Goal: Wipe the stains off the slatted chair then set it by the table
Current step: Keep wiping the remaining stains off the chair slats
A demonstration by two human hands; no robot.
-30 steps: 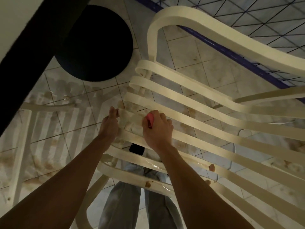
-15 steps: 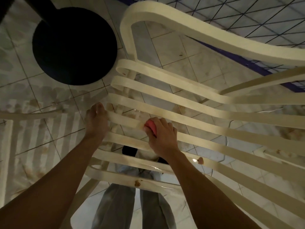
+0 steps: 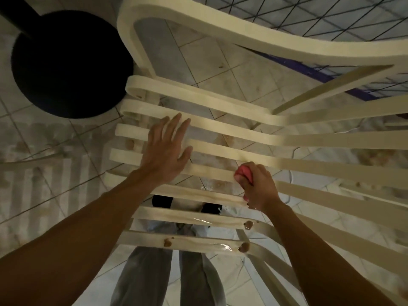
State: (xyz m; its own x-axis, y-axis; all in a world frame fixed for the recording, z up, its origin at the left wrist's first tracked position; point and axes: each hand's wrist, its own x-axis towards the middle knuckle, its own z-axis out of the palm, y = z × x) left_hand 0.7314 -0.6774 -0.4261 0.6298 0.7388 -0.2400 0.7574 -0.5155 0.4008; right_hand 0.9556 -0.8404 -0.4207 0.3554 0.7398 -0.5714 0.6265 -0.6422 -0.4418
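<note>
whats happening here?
A person is wiping a slatted chair. The right hand grips a pink cloth against a middle slat. The left hand is spread open over the slats beside it. Brown stains sit on the nearest slats, not yet wiped.

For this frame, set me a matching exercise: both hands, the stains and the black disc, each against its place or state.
Column one:
1 left hand
2 right hand
3 brown blobs
4 black disc

Column two:
A on the nearest slats
B on the floor, upper left
C grips a pink wiper
D fingers straight, spread over the slats

Pairs: 1-D, 2-C, 3-A, 4-B.
</note>
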